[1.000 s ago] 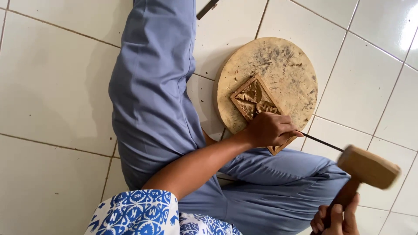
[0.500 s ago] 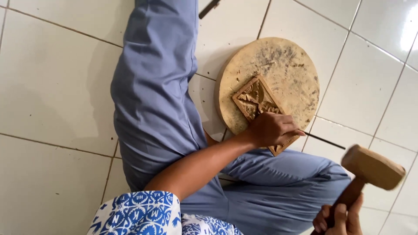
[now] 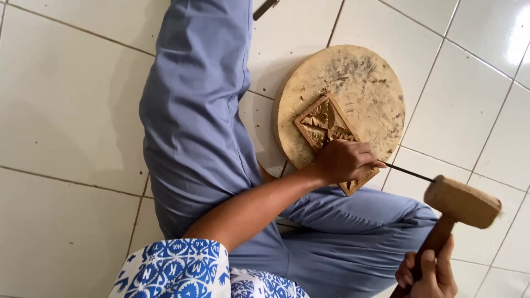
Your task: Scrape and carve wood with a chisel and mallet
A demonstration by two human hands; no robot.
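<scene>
At the bottom of the view, near 6 o'clock, your short sleeve [image 3: 176, 270] with the blue and white pattern is closest to you. From it your bare left forearm goes up toward 2 o'clock, across your legs in blue-grey trousers [image 3: 204, 121].

At about 4 o'clock your right hand [image 3: 428, 276] is wrapped around the dark handle of a wooden mallet [image 3: 461, 201]. The fingers are curled tight on the handle. The light, barrel-shaped head of the mallet is raised above the hand and tilted a little. It sits just beside the outer end of the chisel; I cannot tell if they touch.

A little farther, close to the centre right, your left hand [image 3: 345, 161] is closed around a thin dark chisel [image 3: 408, 173]. The wrist is bent and the knuckles face up. The chisel shaft comes out of the hand toward 4 o'clock; its cutting end is hidden under your fingers.

This hand rests on the lower corner of a square carved wooden block [image 3: 323, 126], which has a leaf-like relief. The block lies on a round wooden board [image 3: 364, 77], and the board lies on the white tiled floor [image 3: 66, 99] at about 1 o'clock.

At the top edge, near 12 o'clock, part of a dark tool [image 3: 265, 8] lies on the floor.
</scene>
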